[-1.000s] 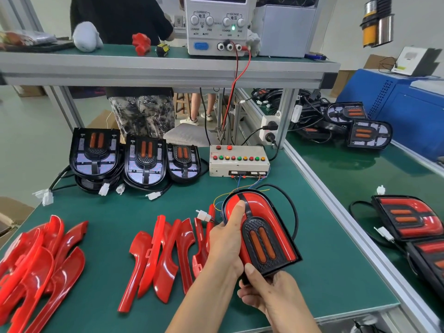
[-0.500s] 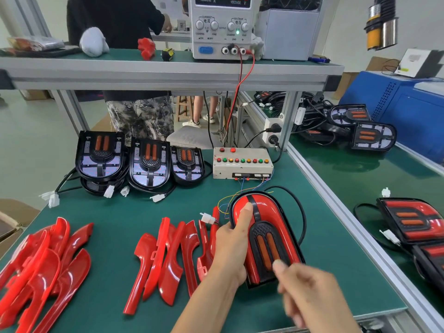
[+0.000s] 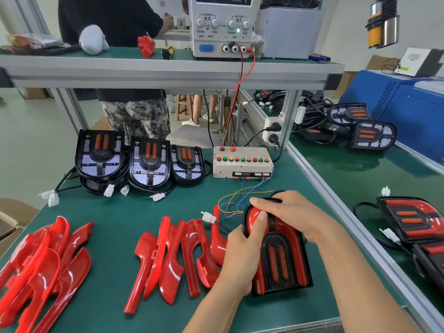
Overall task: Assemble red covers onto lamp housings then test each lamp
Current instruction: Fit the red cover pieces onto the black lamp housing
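A lamp housing with red covers fitted lies on the green bench in front of me. My left hand grips its left edge, thumb pressed on the red cover near the rounded top. My right hand lies over the rounded top and right side, fingers curled around the rim. Loose red covers lie in a row left of the lamp, and another heap of red covers sits at the far left. Three bare housings lean at the back.
A test box with coloured buttons sits behind the lamp, its thin wires trailing to it. A white connector lies nearby. A power supply stands on the shelf above. Finished lamps rest on the right bench. A person stands behind the shelf.
My right hand has moved from the lamp's near end up onto its rounded top. My left hand stays on the left edge. The view has dipped closer to the bench.
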A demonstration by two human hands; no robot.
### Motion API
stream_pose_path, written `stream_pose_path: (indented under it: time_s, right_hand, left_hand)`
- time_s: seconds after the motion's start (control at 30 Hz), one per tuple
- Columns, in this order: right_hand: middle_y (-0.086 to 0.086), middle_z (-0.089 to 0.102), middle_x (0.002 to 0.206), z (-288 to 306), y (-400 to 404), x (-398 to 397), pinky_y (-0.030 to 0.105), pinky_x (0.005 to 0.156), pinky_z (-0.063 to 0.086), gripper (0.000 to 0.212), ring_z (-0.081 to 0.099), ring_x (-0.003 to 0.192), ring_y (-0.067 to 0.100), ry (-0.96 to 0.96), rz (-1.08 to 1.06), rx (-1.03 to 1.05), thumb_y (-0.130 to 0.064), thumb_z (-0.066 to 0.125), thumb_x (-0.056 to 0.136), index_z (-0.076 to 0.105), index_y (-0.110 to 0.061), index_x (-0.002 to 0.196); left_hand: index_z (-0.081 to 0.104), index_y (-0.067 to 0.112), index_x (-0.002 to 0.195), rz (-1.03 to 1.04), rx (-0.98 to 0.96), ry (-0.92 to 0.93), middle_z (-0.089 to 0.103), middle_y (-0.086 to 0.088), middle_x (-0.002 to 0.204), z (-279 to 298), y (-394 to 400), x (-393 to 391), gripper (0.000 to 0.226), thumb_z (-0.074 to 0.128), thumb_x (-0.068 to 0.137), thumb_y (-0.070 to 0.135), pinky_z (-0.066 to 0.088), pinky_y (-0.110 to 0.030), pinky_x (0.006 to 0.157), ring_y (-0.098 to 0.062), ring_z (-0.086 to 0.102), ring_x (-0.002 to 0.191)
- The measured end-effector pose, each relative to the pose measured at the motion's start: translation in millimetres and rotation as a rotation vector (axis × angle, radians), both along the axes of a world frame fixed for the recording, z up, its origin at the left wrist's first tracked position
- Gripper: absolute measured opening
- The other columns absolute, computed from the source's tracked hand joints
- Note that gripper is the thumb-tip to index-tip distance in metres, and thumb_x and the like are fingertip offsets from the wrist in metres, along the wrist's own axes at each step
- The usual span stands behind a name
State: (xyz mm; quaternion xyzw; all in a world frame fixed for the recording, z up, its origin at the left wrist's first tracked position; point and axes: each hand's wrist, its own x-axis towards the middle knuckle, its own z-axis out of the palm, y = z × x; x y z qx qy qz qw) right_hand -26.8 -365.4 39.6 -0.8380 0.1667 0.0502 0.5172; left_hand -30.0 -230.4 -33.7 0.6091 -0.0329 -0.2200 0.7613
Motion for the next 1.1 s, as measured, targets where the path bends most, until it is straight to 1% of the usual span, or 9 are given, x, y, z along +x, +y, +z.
stream_pose_path:
  time_s: [0.13, 0.37, 0.53, 0.63, 0.7, 0.77, 0.83, 0.93, 1.1]
  right_hand:
    - [0.006, 0.08, 0.086, 1.1, -8.8, 0.1, 0.027, 0.062, 0.059, 0.025, 0.078, 0.076, 0.02, 0.021, 0.044, 0.121, -0.05, 0.082, 0.079, 0.082, -0.025, 0.082]
    - [0.019, 0.078, 0.091, -4.7, -9.0, 2.0, 0.037, 0.065, 0.061, 0.028, 0.076, 0.075, 0.03, 0.01, -0.05, 0.294, -0.031, 0.09, 0.075, 0.08, -0.01, 0.089]
    - [0.016, 0.079, 0.093, -11.0, -6.6, 0.5, 0.047, 0.082, 0.064, 0.038, 0.077, 0.086, 0.034, -0.071, -0.045, 0.3, -0.042, 0.091, 0.069, 0.081, -0.013, 0.092]
    - [0.018, 0.078, 0.092, -13.2, -6.2, 0.1, 0.054, 0.087, 0.06, 0.043, 0.076, 0.086, 0.036, -0.108, -0.056, 0.265, -0.045, 0.089, 0.071, 0.079, -0.009, 0.092]
    - [0.019, 0.078, 0.092, -12.1, -9.0, -0.2, 0.053, 0.086, 0.062, 0.053, 0.076, 0.086, 0.038, -0.095, -0.059, 0.263, -0.054, 0.086, 0.072, 0.078, -0.007, 0.093]
    - [0.018, 0.078, 0.092, -8.9, -13.0, -0.7, 0.045, 0.08, 0.064, 0.064, 0.077, 0.085, 0.036, -0.054, -0.03, 0.274, -0.065, 0.081, 0.072, 0.077, -0.005, 0.095]
    - [0.015, 0.079, 0.09, -8.6, -14.7, -1.5, 0.038, 0.07, 0.062, 0.049, 0.077, 0.079, 0.031, -0.08, 0.006, 0.266, -0.058, 0.084, 0.074, 0.079, -0.012, 0.09]
    - [0.011, 0.079, 0.083, -13.7, -15.1, -2.4, 0.032, 0.063, 0.058, 0.023, 0.076, 0.071, 0.024, -0.155, 0.008, 0.227, -0.042, 0.086, 0.079, 0.079, -0.02, 0.081]
    - [0.012, 0.079, 0.087, -21.0, -12.4, -1.2, 0.043, 0.077, 0.063, 0.027, 0.077, 0.081, 0.029, -0.2, -0.045, 0.195, -0.039, 0.084, 0.083, 0.08, -0.012, 0.088]
  left_hand:
    - [0.074, 0.017, 0.1, -0.014, 0.0, -0.009, 0.079, -0.006, 0.097, -0.3, -0.1, -0.7, 0.06, 0.065, 0.077, 0.072, 0.057, -0.053, 0.093, -0.026, 0.075, 0.096]
    - [0.074, 0.015, 0.096, 0.023, -0.012, -0.026, 0.078, -0.01, 0.094, 0.8, -2.9, -1.2, 0.048, 0.066, 0.085, 0.061, 0.058, -0.057, 0.089, -0.033, 0.074, 0.096]
    - [0.075, 0.015, 0.1, 0.018, -0.018, -0.004, 0.078, -0.008, 0.097, 0.9, -1.8, 0.5, 0.045, 0.065, 0.09, 0.058, 0.058, -0.054, 0.091, -0.029, 0.075, 0.096]
    - [0.074, 0.017, 0.11, -0.021, -0.062, 0.04, 0.078, -0.007, 0.105, 2.3, -0.4, 2.1, 0.046, 0.061, 0.094, 0.059, 0.057, -0.05, 0.095, -0.026, 0.074, 0.101]
    - [0.069, 0.018, 0.119, -0.07, -0.104, 0.076, 0.077, -0.004, 0.11, 1.3, 2.6, 3.5, 0.044, 0.06, 0.096, 0.053, 0.058, -0.041, 0.092, -0.021, 0.073, 0.105]
    - [0.066, 0.023, 0.12, -0.109, -0.085, 0.029, 0.077, 0.007, 0.111, -0.8, 6.0, 2.5, 0.036, 0.06, 0.096, 0.05, 0.057, -0.023, 0.083, -0.009, 0.072, 0.105]
    - [0.065, 0.027, 0.12, -0.127, -0.067, -0.031, 0.076, 0.013, 0.112, -2.3, 7.5, 1.4, 0.031, 0.058, 0.098, 0.049, 0.054, -0.013, 0.079, -0.002, 0.07, 0.105]
    - [0.066, 0.025, 0.122, -0.099, -0.053, -0.091, 0.075, 0.012, 0.114, -2.6, 7.0, 0.2, 0.033, 0.055, 0.1, 0.048, 0.051, -0.009, 0.078, -0.001, 0.069, 0.106]
    - [0.066, 0.022, 0.12, -0.085, -0.055, -0.089, 0.076, 0.007, 0.112, -2.4, 3.7, -1.2, 0.034, 0.054, 0.1, 0.048, 0.054, -0.014, 0.079, -0.007, 0.071, 0.106]
